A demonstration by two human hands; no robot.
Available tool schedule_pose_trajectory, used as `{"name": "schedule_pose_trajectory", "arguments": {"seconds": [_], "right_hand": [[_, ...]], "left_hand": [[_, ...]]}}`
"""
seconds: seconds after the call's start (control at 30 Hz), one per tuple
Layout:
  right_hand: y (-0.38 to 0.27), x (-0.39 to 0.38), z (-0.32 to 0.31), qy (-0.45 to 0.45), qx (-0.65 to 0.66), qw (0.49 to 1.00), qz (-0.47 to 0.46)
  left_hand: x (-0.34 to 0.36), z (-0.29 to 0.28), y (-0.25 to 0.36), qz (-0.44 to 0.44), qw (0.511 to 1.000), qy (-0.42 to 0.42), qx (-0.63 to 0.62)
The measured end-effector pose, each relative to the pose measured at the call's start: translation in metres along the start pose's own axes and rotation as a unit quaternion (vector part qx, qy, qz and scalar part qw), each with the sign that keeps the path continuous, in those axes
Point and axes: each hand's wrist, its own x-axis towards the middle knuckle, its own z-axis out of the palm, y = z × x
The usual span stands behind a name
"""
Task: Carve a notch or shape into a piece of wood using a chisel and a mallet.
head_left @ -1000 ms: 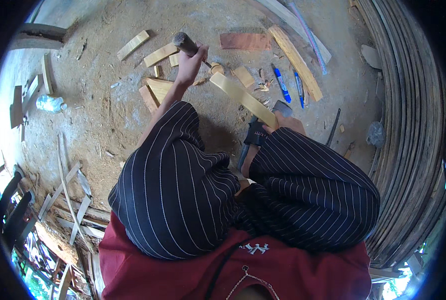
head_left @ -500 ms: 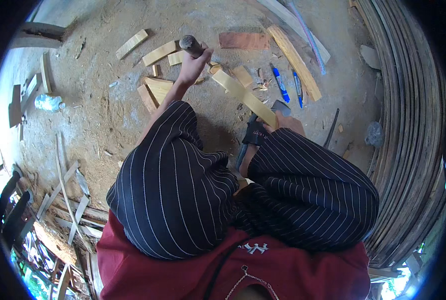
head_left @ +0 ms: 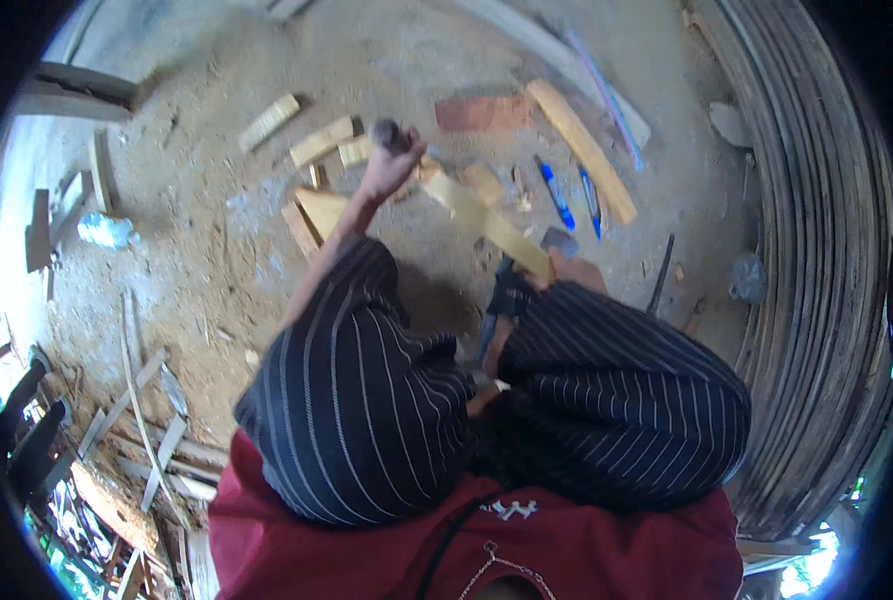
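Observation:
My left hand (head_left: 390,172) is closed in a fist around a thick dark handle (head_left: 386,134), whose rounded end sticks up past the fingers; the rest of that tool is hidden or blurred. A long pale wooden strip (head_left: 506,236) slants from beside this fist down to my right hand (head_left: 578,271). The right fingers wrap its near end, above my sandalled foot (head_left: 510,290) and beside my right knee. Between the hands the strip is smeared by motion. Whether its far end touches the ground or the tool, I cannot tell.
Several wooden offcuts (head_left: 270,123) lie beyond my hands, with a reddish board (head_left: 483,113) and a longer plank (head_left: 581,150). Two blue pens (head_left: 556,197) rest near the plank. A clear plastic bottle (head_left: 106,231) lies left. Stacked long boards (head_left: 806,250) line the right.
The whole view has shifted, so the ground and its objects sit lower in the picture. Both hands keep their holds, and the left fist has dropped slightly nearer to me.

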Motion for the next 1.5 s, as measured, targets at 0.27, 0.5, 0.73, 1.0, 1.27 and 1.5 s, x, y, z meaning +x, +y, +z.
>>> {"name": "schedule_pose_trajectory", "arguments": {"seconds": [0.27, 0.5, 0.73, 1.0, 1.27, 1.5], "right_hand": [[0.042, -0.009, -0.027, 0.082, 0.128, 0.988, -0.034], [-0.006, -0.048, -0.137, 0.321, 0.163, 0.916, -0.176], [-0.018, -0.023, -0.106, 0.251, 0.025, 0.946, -0.202], [-0.038, -0.039, -0.118, 0.305, 0.127, 0.915, -0.231], [-0.040, -0.043, -0.122, 0.310, 0.038, 0.920, -0.235], [-0.025, -0.028, -0.110, 0.198, -0.082, 0.957, -0.195]], "left_hand": [[-0.026, 0.026, -0.013, -0.004, 0.996, -0.048, 0.082], [-0.012, 0.023, 0.015, 0.017, 0.997, -0.065, 0.049], [0.000, 0.048, 0.016, 0.061, 0.996, -0.015, -0.061], [-0.004, 0.032, -0.006, 0.015, 1.000, -0.023, -0.009], [-0.012, 0.033, 0.003, 0.048, 0.996, -0.055, 0.056], [-0.015, 0.041, 0.024, -0.001, 0.997, -0.071, -0.019]]}}
